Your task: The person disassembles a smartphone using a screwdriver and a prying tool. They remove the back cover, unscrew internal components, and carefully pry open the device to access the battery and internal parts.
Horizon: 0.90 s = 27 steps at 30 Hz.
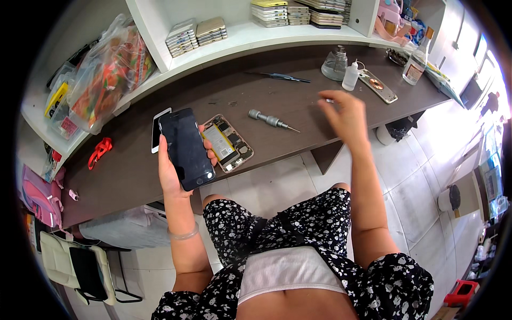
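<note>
My left hand [169, 168] grips a black phone screen [186, 144], tilted up above the table, thumb on one side and fingertips on the other. Just right of it lies an opened phone body [229, 143] with its battery and inner parts bare. A white-framed phone front [156, 130] is partly hidden behind the black screen. My right hand [346, 120] hovers over the right of the table, thumb and forefinger apart. A tiny pale piece [330, 100] shows between those fingers; it seems to lie on the table. Between my hands rests a grey screwdriver [272, 120], apart from both.
Tweezers [280, 77] and tiny screws lie farther back. A glass bottle [335, 64], a white dropper bottle [350, 76], a phone back [380, 87] and a tall clear bottle [415, 66] stand or lie at right. A red ribbon [100, 152] is at left. Stacked phones [269, 15] fill the shelf.
</note>
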Each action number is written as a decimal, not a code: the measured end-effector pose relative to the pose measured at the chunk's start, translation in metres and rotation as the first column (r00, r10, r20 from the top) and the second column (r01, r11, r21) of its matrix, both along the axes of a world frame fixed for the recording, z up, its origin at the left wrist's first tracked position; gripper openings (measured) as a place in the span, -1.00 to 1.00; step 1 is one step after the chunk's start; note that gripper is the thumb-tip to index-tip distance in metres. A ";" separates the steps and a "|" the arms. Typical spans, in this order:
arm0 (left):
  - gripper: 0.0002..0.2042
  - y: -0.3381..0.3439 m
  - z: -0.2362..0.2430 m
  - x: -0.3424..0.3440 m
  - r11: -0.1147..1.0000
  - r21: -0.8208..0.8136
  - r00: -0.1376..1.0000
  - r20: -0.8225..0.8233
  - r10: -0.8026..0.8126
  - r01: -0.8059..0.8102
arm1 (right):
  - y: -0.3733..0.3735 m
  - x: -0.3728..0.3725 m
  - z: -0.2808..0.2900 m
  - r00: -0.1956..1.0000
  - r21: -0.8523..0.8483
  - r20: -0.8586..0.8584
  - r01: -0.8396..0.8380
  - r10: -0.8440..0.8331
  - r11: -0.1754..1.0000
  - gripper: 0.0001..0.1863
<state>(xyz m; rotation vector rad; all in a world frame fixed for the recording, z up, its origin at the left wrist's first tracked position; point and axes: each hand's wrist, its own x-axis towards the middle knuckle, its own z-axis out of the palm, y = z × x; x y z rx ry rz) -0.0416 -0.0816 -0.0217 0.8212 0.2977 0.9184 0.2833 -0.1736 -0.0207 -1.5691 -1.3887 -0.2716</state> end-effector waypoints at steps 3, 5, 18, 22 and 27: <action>-0.30 -0.001 0.000 0.001 1.000 0.001 1.000 -0.014 0.023 -0.023 | -0.018 0.042 0.003 0.976 0.093 -0.173 0.152 -0.135 0.984 -0.83; -0.30 -0.001 0.000 0.001 1.000 -0.002 1.000 -0.008 0.017 -0.018 | -0.030 0.065 -0.001 0.963 0.126 -0.131 0.253 -0.237 0.959 -0.83; -0.33 0.013 -0.010 -0.013 0.991 -0.046 0.959 0.263 -0.109 0.125 | -0.027 0.051 -0.022 0.957 0.045 0.080 0.275 -0.277 0.961 -0.87; -0.36 0.019 -0.013 -0.022 0.952 -0.244 0.916 0.393 -0.079 0.187 | -0.014 0.018 -0.014 0.987 0.004 0.097 0.126 -0.126 0.992 -0.87; -0.35 0.014 -0.011 -0.020 0.944 -0.271 0.914 0.400 -0.069 0.190 | -0.018 0.041 -0.011 0.975 0.070 -0.019 0.221 -0.220 0.973 -0.85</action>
